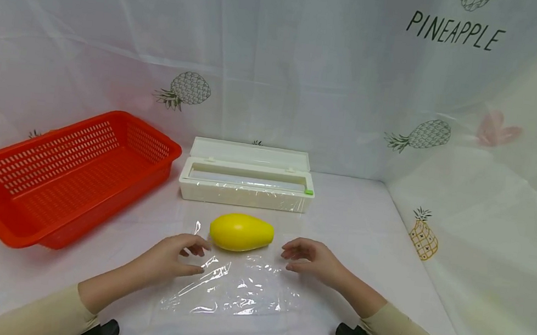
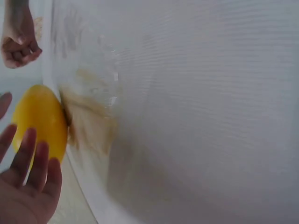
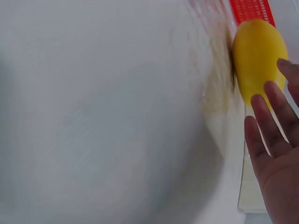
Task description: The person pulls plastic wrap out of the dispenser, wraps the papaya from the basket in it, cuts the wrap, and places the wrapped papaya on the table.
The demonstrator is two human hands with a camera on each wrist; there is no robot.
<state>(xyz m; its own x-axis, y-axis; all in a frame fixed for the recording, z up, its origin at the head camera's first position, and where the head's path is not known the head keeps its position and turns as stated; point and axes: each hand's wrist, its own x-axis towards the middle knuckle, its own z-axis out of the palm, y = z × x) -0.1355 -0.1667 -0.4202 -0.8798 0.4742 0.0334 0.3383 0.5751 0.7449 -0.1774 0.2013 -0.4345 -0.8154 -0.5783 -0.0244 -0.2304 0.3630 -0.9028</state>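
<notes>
A smooth yellow fruit, shaped like a papaya or mango [image 1: 241, 233], lies on a sheet of clear plastic wrap [image 1: 234, 291] spread over the table. My left hand [image 1: 174, 256] hovers to the left of the fruit with relaxed, slightly bent fingers and holds nothing. On the other side my right hand [image 1: 312, 260] faces it, also empty, with its fingers loosely bent. Both wrist views show spread fingers beside the yellow fruit [image 2: 42, 121]. The plastic wrap runs back to a white dispenser box [image 1: 245, 195] with its lid raised.
A red plastic basket [image 1: 70, 222] with slotted walls stands at the back left. A green slider [image 1: 309, 192] sits at the right end of the dispenser box. Behind everything hangs a white cloth [image 1: 301, 55] printed with pineapples, which also covers the right side.
</notes>
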